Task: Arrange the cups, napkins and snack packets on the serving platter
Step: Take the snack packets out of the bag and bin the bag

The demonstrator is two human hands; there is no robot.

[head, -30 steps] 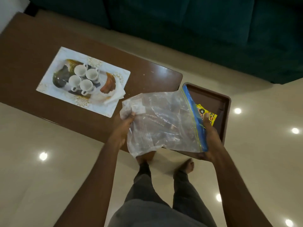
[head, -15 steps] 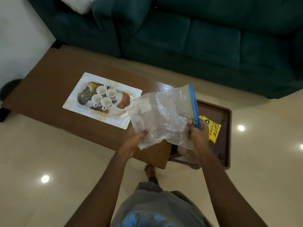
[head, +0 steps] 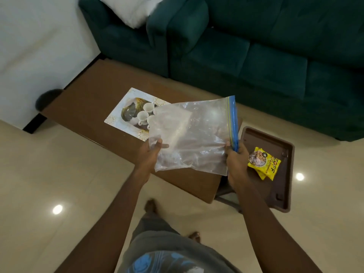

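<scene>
A clear zip bag [head: 193,134] with a blue seal strip is held up over the brown table [head: 88,107]. My left hand [head: 150,154] grips its lower left corner. My right hand [head: 236,160] pinches the blue strip at the lower right. Behind the bag, a white patterned platter [head: 124,111] lies on the table with small white cups [head: 144,112] on it; the bag hides its right part. Yellow snack packets [head: 264,165] lie in a brown tray [head: 285,174] to the right.
A dark green sofa [head: 256,56] with a white cushion [head: 130,10] runs along the far side of the table. The brown tray sits beyond the table's right end on a low stand. My bare feet [head: 150,205] stand on glossy cream floor tiles.
The view has tilted up, showing more sofa. The bag has been turned flatter and spread wider between both hands, now covering the platter's right side. The snack packets lie more exposed in the tray.
</scene>
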